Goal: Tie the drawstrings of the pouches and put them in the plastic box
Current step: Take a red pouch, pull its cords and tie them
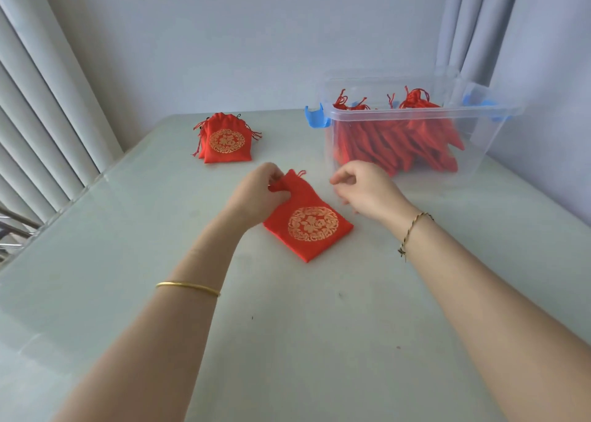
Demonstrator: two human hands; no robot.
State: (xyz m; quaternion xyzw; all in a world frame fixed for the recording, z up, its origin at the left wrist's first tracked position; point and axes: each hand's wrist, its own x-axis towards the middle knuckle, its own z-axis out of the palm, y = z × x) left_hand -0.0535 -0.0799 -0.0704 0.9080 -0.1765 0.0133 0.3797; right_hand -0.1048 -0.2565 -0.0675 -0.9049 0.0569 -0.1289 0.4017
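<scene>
While a red pouch (307,223) with a gold round emblem lies flat and slightly turned on the pale table (128,262), the left hand (256,194) pinches its gathered neck at the top left corner, fingers closed on the bunched cloth; a short loop of red drawstring (300,173) pokes out just beyond that grip. Just to the right of the pouch's neck is the right hand (367,188), apart from the cloth, its fingers loosely curled and holding nothing that can be made out; its fingertips are blurred. A thin gold bangle (188,288) circles the left forearm and a braided cord bracelet (412,230) sits at the right wrist. Farther back on the left, a small stack of matching pouches (225,142) waits with drawstrings splayed at the sides. At the back right stands the clear plastic box (415,166) with blue latches, lid off, already packed with a row of red pouches (399,140) standing on edge, their tied strings sticking up above the rim
</scene>
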